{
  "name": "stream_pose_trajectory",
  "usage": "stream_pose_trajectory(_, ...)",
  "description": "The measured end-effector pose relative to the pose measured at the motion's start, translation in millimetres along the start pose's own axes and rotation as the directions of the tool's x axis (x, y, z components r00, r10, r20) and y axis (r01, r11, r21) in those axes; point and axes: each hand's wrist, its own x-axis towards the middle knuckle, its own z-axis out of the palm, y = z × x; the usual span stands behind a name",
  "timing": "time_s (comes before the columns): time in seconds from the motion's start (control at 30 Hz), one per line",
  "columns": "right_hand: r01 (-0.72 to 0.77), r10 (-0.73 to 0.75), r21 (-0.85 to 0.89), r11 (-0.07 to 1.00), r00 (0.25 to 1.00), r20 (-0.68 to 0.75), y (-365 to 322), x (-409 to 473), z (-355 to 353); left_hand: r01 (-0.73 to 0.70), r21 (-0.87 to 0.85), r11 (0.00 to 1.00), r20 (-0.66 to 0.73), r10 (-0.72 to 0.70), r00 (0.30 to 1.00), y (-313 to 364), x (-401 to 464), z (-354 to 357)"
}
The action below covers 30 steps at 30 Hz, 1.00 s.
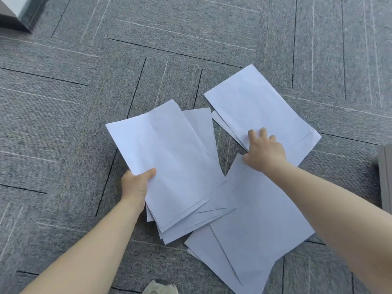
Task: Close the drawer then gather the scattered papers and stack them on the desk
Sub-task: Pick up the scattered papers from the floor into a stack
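Note:
White paper sheets lie scattered on grey carpet. My left hand grips the near left edge of a loose stack of papers, thumb on top. My right hand pinches the near corner of two overlapping sheets at the right, fingers on top and thumb at the edge. More sheets lie flat under my right forearm, toward the bottom of the view. No drawer and no desk top are in view.
The grey carpet tiles stretch in every direction. A grey furniture edge stands at the right border. A dark furniture base fills the top left corner. A shoe tip shows at the bottom.

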Motion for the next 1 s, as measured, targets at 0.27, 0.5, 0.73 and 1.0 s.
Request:
stream_pose_trajectory(0.27,-0.066,0.065,-0.032,0.997,0.997,-0.037,-22,4,12,-0.011,0.011,1.0,0.01,0.011,1.0,-2,1,0)
stream_pose_trajectory(0.5,-0.007,-0.009,-0.083,0.996,0.98,-0.196,-7,7,6,-0.029,0.015,0.999,0.014,0.029,0.999,-1,-2,2)
stream_pose_trajectory(0.73,0.146,-0.121,0.066,0.987,0.949,-0.291,-38,-9,-47,-0.055,0.01,0.998,0.007,0.054,0.998,-1,-5,3)
stream_pose_trajectory(1.0,0.358,-0.315,0.284,0.89,0.931,-0.186,-125,-64,-25,-0.049,-0.064,0.997,0.008,0.05,0.999,7,-11,8)
